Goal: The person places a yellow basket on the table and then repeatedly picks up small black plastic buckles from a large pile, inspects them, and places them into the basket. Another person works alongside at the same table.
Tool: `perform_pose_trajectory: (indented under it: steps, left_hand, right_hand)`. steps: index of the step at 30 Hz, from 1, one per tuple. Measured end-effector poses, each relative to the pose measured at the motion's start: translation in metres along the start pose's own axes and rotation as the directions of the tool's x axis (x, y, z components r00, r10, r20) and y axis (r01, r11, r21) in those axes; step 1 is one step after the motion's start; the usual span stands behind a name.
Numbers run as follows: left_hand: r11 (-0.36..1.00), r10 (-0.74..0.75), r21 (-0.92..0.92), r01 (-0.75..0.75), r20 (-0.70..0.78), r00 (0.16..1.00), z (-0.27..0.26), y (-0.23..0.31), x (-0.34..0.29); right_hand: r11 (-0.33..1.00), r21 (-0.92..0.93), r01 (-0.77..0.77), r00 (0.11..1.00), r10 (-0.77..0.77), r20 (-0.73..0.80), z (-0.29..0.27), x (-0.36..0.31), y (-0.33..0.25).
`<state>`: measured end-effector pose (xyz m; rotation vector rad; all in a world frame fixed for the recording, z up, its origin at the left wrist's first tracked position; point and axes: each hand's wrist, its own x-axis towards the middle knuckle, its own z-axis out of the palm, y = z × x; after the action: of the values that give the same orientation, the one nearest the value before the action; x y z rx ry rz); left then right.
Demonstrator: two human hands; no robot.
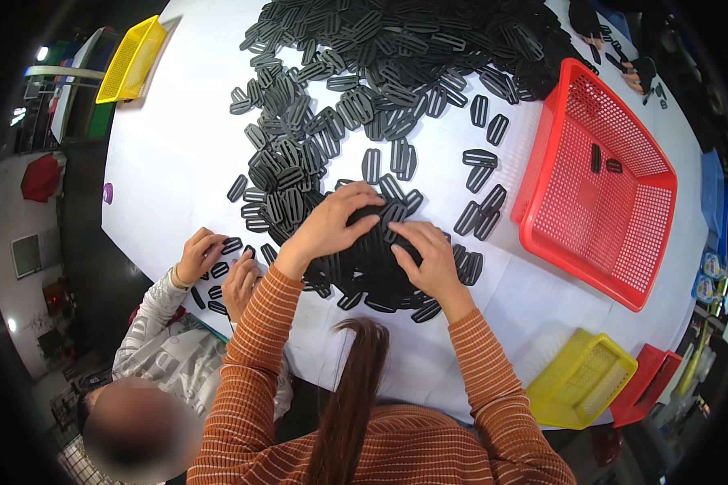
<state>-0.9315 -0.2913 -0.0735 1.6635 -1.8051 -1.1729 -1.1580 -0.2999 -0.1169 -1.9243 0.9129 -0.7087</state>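
Black strap slider buckles [360, 271] lie heaped in front of me, between my two hands. My left hand [332, 226] rests over the pile's left side, thumb and fingers apart and bent towards the middle. From the right, my right hand [430, 263] reaches over the same heap. Its thumb and index finger are spread, and the fingertips are by a single buckle [394, 212] at the top of the pile. Neither hand is closed round a buckle. Buckles directly beneath my palms are hidden.
A far larger mound of buckles [396, 40] covers the back of the white table [178, 137]. At right stands a red basket [594, 202] with two buckles inside. Yellow baskets [582, 380] [129, 58] sit near right and far left. A co-worker's hands [198, 257] handle buckles at left.
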Motion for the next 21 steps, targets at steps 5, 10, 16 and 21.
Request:
perform_pose_trajectory:
  steps: [5, 10, 16, 21]
  left_hand:
    - [0.999, 0.002, 0.037, -0.007, 0.141, 0.99, 0.007, 0.007, -0.021]
    - [1.0, 0.014, 0.008, -0.012, -0.279, 0.96, -0.019, -0.008, 0.008]
    - [0.937, -0.151, 0.12, 0.327, -0.706, 0.692, -0.046, -0.081, 0.111]
    - [0.9, -0.223, 0.117, 0.421, -0.706, 0.672, -0.051, -0.084, 0.158]
  right_hand:
    - [0.996, -0.081, 0.041, 0.988, -0.028, 0.155, -0.013, -0.024, -0.008]
    - [0.951, -0.307, 0.033, 0.923, -0.147, -0.355, -0.033, 0.03, 0.004]
    - [0.657, -0.378, -0.652, 0.682, 0.291, -0.671, -0.051, 0.124, 0.102]
    - [0.712, -0.48, -0.513, 0.825, 0.253, -0.505, -0.033, 0.179, 0.104]
